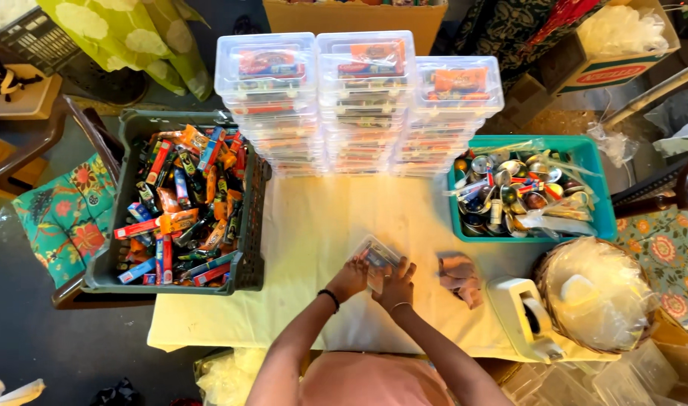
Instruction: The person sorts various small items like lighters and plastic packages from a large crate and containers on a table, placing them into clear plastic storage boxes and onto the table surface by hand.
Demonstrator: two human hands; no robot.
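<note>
Both my hands hold a small clear plastic box (375,258) just above the cream-coloured tablecloth (314,225) near the table's front edge. My left hand (349,278), with a dark band at the wrist, grips the box's left side. My right hand (396,286), with a thin bangle, grips its right side. The box tilts towards me. What it contains I cannot make out.
A dark crate (250,248) of colourful small packets sits at left. Stacks of filled clear boxes (359,98) stand at the back. A teal bin (593,195) of shiny small items is at right, with a tape dispenser (526,316), a basket of clear bags (596,293) and a crumpled cloth (460,277).
</note>
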